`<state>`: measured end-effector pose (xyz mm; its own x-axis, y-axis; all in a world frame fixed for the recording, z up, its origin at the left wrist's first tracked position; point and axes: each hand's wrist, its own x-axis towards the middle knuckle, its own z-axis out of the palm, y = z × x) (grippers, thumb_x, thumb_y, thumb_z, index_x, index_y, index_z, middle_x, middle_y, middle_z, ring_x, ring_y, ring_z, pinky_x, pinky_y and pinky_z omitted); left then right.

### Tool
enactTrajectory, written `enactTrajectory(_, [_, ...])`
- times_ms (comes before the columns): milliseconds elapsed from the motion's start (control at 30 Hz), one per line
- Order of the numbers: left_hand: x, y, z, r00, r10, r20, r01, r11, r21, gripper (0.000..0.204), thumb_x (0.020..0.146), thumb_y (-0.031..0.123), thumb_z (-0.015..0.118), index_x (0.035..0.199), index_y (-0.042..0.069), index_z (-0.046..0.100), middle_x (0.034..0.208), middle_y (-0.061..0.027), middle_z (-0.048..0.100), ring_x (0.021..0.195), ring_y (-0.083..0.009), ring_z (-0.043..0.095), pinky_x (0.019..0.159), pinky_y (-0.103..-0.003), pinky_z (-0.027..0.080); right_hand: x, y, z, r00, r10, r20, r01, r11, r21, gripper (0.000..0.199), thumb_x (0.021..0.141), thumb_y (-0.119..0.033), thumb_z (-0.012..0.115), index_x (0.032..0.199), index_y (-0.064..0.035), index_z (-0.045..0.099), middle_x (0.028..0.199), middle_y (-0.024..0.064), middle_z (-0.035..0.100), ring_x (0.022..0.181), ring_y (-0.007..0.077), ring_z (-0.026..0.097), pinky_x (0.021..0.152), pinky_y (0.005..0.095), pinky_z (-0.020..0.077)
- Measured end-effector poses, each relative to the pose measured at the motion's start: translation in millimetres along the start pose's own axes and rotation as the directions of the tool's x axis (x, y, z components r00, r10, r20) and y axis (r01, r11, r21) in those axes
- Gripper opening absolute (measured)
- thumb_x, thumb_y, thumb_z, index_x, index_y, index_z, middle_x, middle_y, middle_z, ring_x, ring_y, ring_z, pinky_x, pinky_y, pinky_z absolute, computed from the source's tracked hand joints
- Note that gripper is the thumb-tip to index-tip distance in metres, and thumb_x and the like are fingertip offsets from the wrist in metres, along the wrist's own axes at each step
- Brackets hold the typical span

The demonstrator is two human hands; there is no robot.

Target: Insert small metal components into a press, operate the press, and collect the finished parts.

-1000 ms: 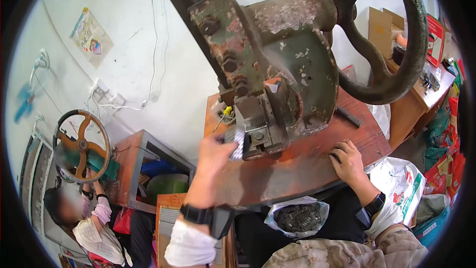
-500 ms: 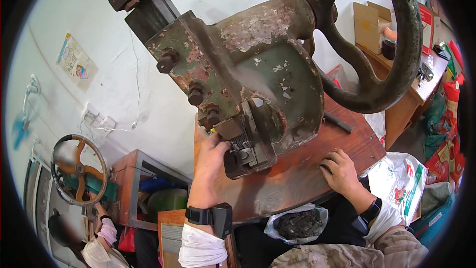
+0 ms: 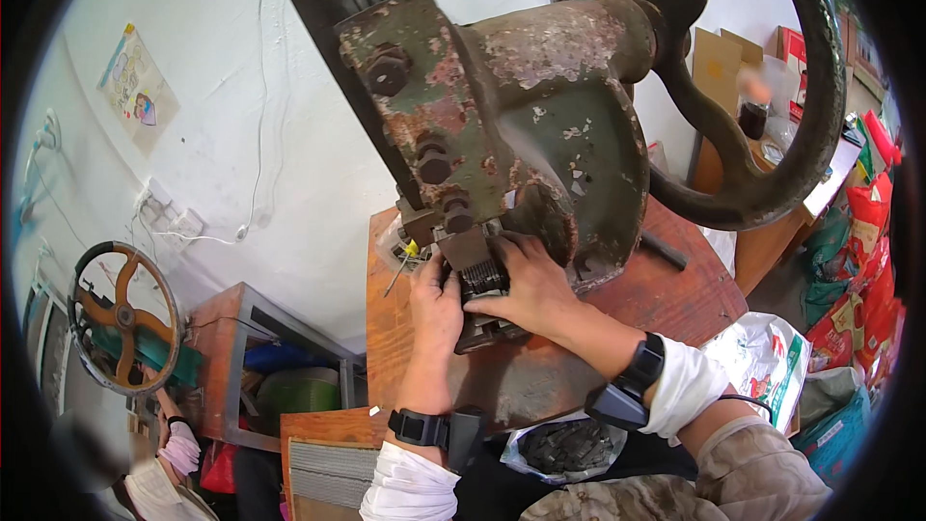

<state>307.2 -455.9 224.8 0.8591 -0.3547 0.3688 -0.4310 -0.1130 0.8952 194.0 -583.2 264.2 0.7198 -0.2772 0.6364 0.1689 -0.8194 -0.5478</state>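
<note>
Under the ram of the old green press [image 3: 424, 87], a dark ridged metal stack [image 3: 484, 278] sits in the tooling. My left hand [image 3: 436, 307] is at its left side, fingers curled and pressed together. What they pinch, if anything, is hidden. From the right, my right hand [image 3: 532, 282] wraps round the stack, with the thumb across its front edge and the fingertips behind it, partly out of sight. A small yellow item [image 3: 412, 248] shows just beyond my left fingers. In my lap lies a pale plastic bag [image 3: 516, 463] of small dark metal pieces.
The press stands on a reddish wooden table [image 3: 569, 371]. Its large handwheel [image 3: 820, 135] curves over the right side, and a metal bar [image 3: 664, 251] sticks out below. At the lower left a person [image 3: 159, 473] sits near another wheel [image 3: 123, 316]. Plastic sacks [image 3: 772, 352] lie at the right.
My right hand has left the table's right side and come in to the ridged stack. My left hand stays at the tooling, a little lower. The view has shifted.
</note>
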Motion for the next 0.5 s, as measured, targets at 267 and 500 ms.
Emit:
enactTrajectory(267, [-1.7, 15.2, -3.3, 0.993, 0.09, 0.076, -0.104, 0.973, 0.204, 0.035, 0.08, 0.005, 0.054, 0.114, 0.006, 0.058, 0.112, -0.0219, 0.052, 0.108, -0.0347, 0.046, 0.094, -0.039, 0.037, 6.2, 16.8, 4.6, 0.99, 0.091, 0.108, -0.1, 0.991, 0.085, 0.068, 0.06, -0.03, 0.077, 0.117, -0.0018, 0.05, 0.12, 0.0189, 0.048, 0.111, 0.0355, 0.048, 0.092, 0.0405, 0.0415])
enactTrajectory(500, [0.6, -0.2, -0.2, 0.998, 0.065, 0.026, -0.068, 0.989, 0.131, 0.039, 0.079, 0.006, 0.055, 0.118, 0.006, 0.055, 0.114, -0.0233, 0.049, 0.106, -0.0354, 0.047, 0.091, -0.04, 0.04, 3.7, 19.9, 8.4, 0.998, 0.057, 0.031, -0.061, 0.984, 0.168, 0.039, 0.065, -0.023, 0.073, 0.097, -0.0022, 0.062, 0.1, 0.0166, 0.06, 0.096, 0.0342, 0.055, 0.084, 0.0401, 0.0447])
